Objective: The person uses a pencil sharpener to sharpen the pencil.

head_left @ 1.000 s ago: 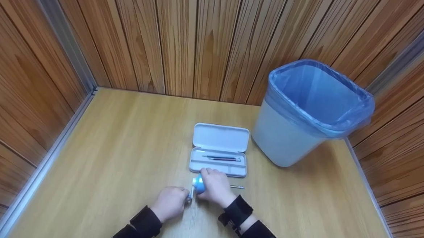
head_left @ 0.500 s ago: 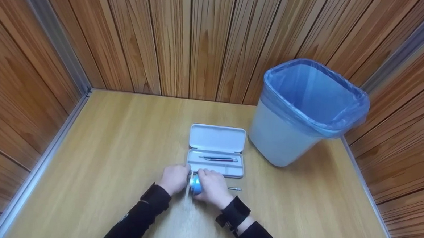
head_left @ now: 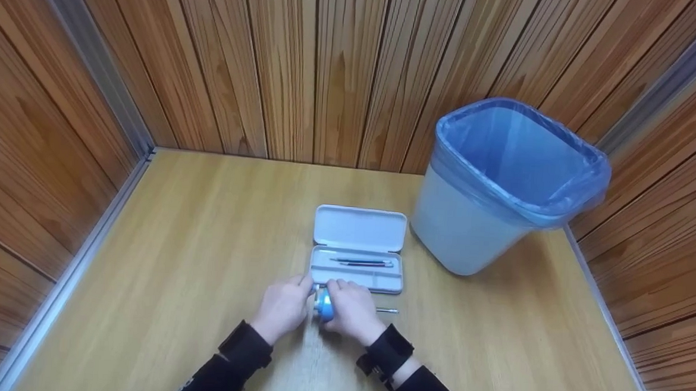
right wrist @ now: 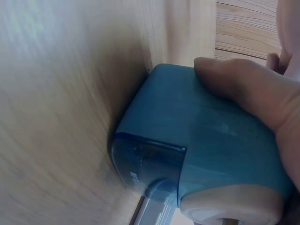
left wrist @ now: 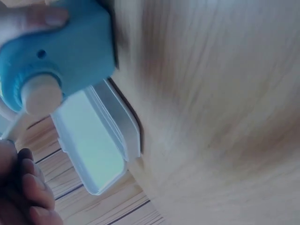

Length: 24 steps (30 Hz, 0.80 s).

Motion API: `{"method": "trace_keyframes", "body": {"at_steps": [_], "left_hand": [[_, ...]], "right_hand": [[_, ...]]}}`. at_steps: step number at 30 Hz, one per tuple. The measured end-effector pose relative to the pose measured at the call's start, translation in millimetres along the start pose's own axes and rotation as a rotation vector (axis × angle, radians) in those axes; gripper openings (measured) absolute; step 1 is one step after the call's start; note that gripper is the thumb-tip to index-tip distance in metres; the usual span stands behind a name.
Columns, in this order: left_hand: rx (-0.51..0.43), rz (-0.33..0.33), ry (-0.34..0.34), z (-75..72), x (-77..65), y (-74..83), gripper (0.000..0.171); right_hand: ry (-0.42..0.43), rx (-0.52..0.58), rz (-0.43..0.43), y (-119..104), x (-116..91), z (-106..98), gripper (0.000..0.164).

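Observation:
A blue crank pencil sharpener (head_left: 323, 304) stands on the table in front of the pencil case. My right hand (head_left: 351, 309) grips it from the right, with the thumb (right wrist: 229, 79) lying along its blue body in the right wrist view. On the other side, my left hand (head_left: 282, 308) holds the end of the crank. The left wrist view shows the pale crank hub (left wrist: 42, 95) and the arm running to my curled fingers (left wrist: 40, 190). To the right of my right hand, the end of a pencil (head_left: 387, 310) sticks out.
The pencil case (head_left: 358, 229) lies with its lid back, right behind the sharpener. Inside it are pencils (head_left: 363, 262). A pale waste bin (head_left: 465, 225) with a blue liner (head_left: 523, 157) stands at the back right. Wood-panelled walls (head_left: 336, 70) enclose the table (head_left: 215, 224).
My left hand has swung round with the crank, from low near the table's front up to the far side of its turn. The right hand keeps its hold on the sharpener.

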<state>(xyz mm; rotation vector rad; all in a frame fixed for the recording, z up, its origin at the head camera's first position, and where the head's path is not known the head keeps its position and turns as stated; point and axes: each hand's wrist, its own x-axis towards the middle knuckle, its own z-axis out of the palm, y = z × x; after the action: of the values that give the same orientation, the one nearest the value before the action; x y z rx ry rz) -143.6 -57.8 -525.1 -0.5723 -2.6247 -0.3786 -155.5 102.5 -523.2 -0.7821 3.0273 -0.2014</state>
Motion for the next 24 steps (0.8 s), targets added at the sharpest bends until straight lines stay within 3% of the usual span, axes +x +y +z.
{"method": "trace_keyframes", "body": {"at_steps": [6, 13, 19, 22, 24], "left_hand": [[-0.01, 0.021, 0.073, -2.0, -10.7, 4.3, 0.018], [-0.086, 0.033, 0.059, 2.6, -27.4, 5.6, 0.011], [-0.117, 0.111, 0.107, 11.8, -46.2, 2.7, 0.02], [-0.11, 0.128, 0.059, 12.4, -49.1, 1.9, 0.023], [-0.092, 0.112, -0.039, 12.0, -47.4, 0.8, 0.022]], "right_hand": [[0.017, 0.005, -0.003, 2, 3, -1, 0.061], [0.023, -0.019, 0.002, 2, 2, -2, 0.063], [0.056, -0.021, -0.019, 0, -1, 1, 0.061], [0.089, -0.035, -0.042, 1, -2, 1, 0.06], [0.109, -0.041, -0.054, 2, -1, 1, 0.059]]}}
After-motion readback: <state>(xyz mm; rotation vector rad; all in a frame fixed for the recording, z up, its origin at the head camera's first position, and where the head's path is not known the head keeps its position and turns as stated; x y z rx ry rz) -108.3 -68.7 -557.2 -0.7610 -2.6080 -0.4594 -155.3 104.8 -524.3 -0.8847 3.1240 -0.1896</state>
